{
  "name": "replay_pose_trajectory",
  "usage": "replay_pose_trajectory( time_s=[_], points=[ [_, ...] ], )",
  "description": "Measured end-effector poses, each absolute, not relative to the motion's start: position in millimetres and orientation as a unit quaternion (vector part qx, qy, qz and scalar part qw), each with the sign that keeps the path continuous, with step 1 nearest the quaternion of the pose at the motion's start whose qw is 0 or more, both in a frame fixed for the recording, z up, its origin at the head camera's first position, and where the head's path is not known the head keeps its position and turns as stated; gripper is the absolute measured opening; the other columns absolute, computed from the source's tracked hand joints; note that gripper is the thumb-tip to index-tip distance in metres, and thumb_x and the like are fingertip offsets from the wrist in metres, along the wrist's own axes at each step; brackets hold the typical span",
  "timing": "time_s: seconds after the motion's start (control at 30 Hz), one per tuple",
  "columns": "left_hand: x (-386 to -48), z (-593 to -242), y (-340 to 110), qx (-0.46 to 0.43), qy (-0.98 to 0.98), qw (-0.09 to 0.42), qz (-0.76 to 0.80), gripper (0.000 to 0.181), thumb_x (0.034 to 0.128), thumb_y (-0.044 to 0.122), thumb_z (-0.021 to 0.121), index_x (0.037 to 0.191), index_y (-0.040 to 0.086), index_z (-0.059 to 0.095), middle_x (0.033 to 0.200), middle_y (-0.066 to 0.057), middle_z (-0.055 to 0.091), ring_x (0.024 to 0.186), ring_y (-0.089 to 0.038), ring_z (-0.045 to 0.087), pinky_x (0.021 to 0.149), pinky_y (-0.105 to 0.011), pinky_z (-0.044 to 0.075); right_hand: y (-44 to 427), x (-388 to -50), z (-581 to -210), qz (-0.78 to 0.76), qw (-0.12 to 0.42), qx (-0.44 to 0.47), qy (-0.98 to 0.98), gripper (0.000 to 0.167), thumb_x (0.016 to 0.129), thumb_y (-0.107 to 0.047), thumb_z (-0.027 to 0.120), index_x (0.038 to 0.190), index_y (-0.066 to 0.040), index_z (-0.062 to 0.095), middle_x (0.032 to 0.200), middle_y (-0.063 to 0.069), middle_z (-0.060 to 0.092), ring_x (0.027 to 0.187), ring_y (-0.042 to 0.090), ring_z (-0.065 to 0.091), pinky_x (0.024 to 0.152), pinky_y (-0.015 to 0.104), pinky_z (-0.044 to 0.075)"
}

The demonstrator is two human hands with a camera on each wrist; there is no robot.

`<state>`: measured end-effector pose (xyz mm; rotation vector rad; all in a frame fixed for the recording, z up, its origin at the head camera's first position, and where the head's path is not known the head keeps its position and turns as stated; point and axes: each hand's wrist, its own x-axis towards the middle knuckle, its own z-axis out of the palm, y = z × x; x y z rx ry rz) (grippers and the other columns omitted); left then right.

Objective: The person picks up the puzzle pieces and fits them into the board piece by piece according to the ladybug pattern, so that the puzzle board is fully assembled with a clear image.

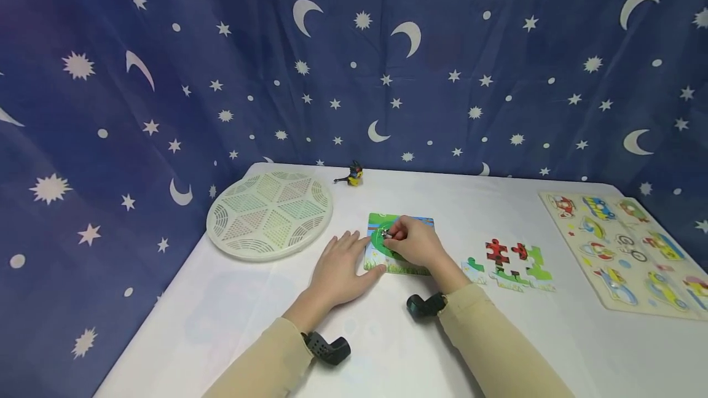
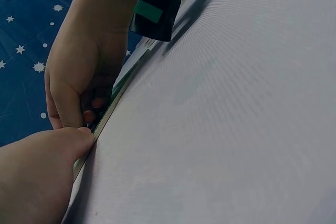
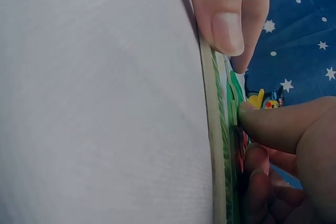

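Puzzle board (image 1: 398, 268) is lying flat near the middle of the white table (image 1: 221, 330), with both of my hands on the job. My left hand (image 1: 338, 272) has its fingers out nearly straight, palm down on the table by the board's left edge, thumb touching the board's near left corner, so it's steadying-wide rather than gripping. My right hand (image 1: 417, 241) is the one actually holding something: thumb and fingertips in a narrow pinch on a small puzzle piece (image 1: 385, 234), right at the board's green picture. My own fingers cover most of that piece, so I can't tell whether it's seated.

Just right of the board there's a loose group of pieces: a red one (image 1: 497, 253), a smaller red and black one (image 1: 519, 251), and a bunch of green ones, including a green and white one (image 1: 473, 270) nearest my right forearm.

Over by the table's right edge lies a wooden board with vehicle pictures (image 1: 597, 275). A round perforated tray (image 1: 269, 216) sits towards the far left corner, and a little yellow and black toy (image 1: 354, 175) is close to the far edge. Behind that hangs a dark blue curtain (image 1: 354, 23) with moons and stars.
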<state>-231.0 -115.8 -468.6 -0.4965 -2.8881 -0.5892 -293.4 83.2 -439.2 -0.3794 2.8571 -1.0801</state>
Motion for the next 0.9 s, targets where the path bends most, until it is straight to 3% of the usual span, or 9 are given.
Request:
replay_pose_trajectory(
  time_s=[0.9],
  points=[
    [-230.0,-468.2,-115.4,-0.162,-0.961,0.074,-0.21,0.074,0.096,0.063,0.056,0.149,0.013,0.054,0.157,-0.013,0.045,0.15,-0.029,0.033,0.125,-0.044,0.017,79.0,-292.0,-438.3,-0.336,0.022,-0.109,0.935,0.014,0.093,-0.026,0.077,0.095,-0.014,0.071,0.082,-0.002,0.062,0.075,0.016,0.055,0.069,0.032,0.046]
  ],
)
